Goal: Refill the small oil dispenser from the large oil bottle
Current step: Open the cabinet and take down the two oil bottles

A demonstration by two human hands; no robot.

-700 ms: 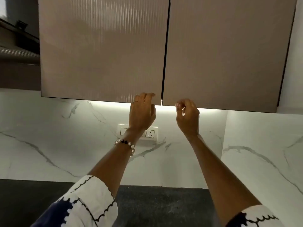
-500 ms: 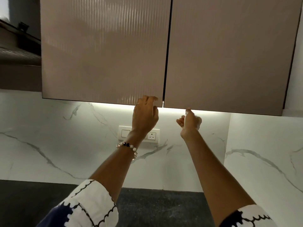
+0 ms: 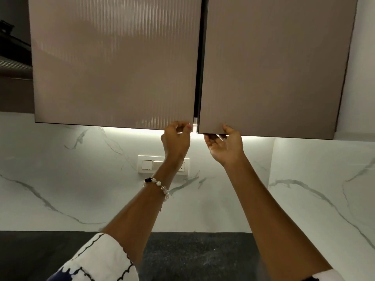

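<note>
Neither the oil bottle nor the small dispenser shows anywhere. Two taupe ribbed doors of a wall cupboard fill the upper view. My left hand grips the bottom inner corner of the left door. My right hand is hooked under the bottom edge of the right door, thumb on its face. A narrow dark gap runs between the two doors, and nothing inside the cupboard can be seen.
A lit strip glows under the cupboard. A white switch and socket plate sits on the marble backsplash. The dark speckled counter lies below. A dark hood hangs at the far left; a marble side wall stands on the right.
My right hand rose from below the cupboard and took hold of the right door's bottom edge. Both doors have come slightly ajar, widening the gap between them. My left hand stayed on its corner.
</note>
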